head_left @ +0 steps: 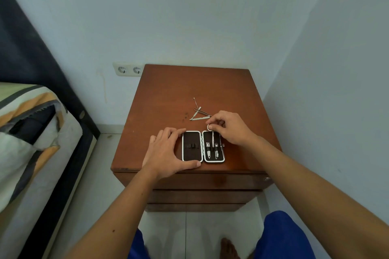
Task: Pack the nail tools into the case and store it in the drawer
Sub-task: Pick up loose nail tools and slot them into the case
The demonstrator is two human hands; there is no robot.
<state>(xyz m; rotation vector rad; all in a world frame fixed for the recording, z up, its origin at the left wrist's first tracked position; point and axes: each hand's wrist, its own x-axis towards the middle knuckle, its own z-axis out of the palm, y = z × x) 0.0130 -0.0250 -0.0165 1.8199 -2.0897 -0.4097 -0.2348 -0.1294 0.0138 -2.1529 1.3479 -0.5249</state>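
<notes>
A small black case (191,146) with a white rim lies open flat near the front of the brown nightstand top (172,88). Its right half holds two clippers (208,150) in elastic loops. My left hand (168,152) rests on the case's left half, thumb along its front edge. My right hand (230,128) pinches the ring handles of small scissors (212,135), whose blades point down into the right half. Several thin metal tools (199,112) lie loose on the wood just behind the case.
The nightstand has closed drawers (202,195) below its front edge, with a lock (267,178) at the right. A bed (31,132) stands to the left, a wall socket (128,69) behind, and walls close at the back and right.
</notes>
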